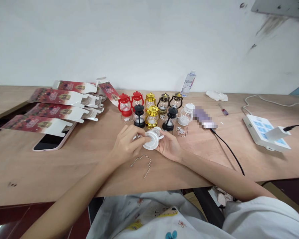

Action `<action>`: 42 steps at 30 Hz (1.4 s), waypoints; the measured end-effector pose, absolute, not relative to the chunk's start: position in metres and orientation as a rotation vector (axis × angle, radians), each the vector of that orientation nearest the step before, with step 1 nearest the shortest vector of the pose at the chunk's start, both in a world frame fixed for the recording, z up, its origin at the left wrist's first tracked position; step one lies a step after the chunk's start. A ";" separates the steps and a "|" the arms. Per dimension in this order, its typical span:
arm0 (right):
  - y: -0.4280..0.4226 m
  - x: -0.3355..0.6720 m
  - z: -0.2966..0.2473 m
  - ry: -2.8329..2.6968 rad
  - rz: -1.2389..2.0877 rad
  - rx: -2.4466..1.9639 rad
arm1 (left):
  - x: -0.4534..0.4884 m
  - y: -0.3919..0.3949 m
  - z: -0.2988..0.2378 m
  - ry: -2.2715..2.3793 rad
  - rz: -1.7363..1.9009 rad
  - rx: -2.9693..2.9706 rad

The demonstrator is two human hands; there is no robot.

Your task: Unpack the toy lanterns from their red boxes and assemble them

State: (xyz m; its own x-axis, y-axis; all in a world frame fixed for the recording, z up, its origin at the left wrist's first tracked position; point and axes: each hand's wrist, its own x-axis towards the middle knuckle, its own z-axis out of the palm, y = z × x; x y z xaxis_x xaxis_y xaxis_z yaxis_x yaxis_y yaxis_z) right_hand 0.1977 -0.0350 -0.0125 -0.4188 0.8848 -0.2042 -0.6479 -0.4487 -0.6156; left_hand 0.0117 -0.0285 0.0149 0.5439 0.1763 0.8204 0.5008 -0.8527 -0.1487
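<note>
Both my hands meet at the middle of the wooden table [52, 172] around a small white toy lantern [153, 138] lying on its side, round base toward me. My left hand [127, 144] grips its base with curled fingers. My right hand [168, 146] holds the lantern's other end from the right. A bent wire handle [142, 162] lies loose on the table just below my hands. Behind them stands a cluster of several small lanterns: red [125, 104], gold [151, 116], black [139, 116] and white [186, 114].
Flattened red and white boxes [57, 109] lie at the left, over a phone [49, 141]. A water bottle [188, 83], a cloth [216, 95], a screwdriver [223, 109], a white power strip [264, 131] and a black cable [229, 151] occupy the right side.
</note>
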 end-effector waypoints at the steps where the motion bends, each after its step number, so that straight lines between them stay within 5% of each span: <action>1: -0.035 0.198 -0.012 -0.551 1.981 -0.636 | 0.012 -0.029 0.016 -0.556 -1.223 -2.413; 24: -0.037 0.200 -0.013 -0.628 2.026 -0.535 | 0.020 -0.028 0.018 -1.051 -1.903 -3.302; 28: -0.032 0.207 -0.008 -0.554 1.951 -0.491 | 0.017 -0.024 0.016 -1.270 -2.146 -2.968; 35: -0.030 0.214 -0.003 -0.582 2.007 -0.456 | 0.011 -0.023 0.014 -0.897 -0.916 -3.337; 42: -0.030 0.211 -0.005 -0.541 2.045 -0.492 | 0.011 -0.017 0.005 -0.853 -0.254 -3.367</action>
State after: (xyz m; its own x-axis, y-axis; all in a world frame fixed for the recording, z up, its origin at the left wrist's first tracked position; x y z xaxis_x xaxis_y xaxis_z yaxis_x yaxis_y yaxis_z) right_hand 0.2113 -0.0296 -0.0052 -0.4851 0.8649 -0.1289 -0.6881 -0.4685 -0.5540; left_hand 0.0113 -0.0168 0.0045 0.8730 0.4846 0.0551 0.4357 -0.8257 0.3583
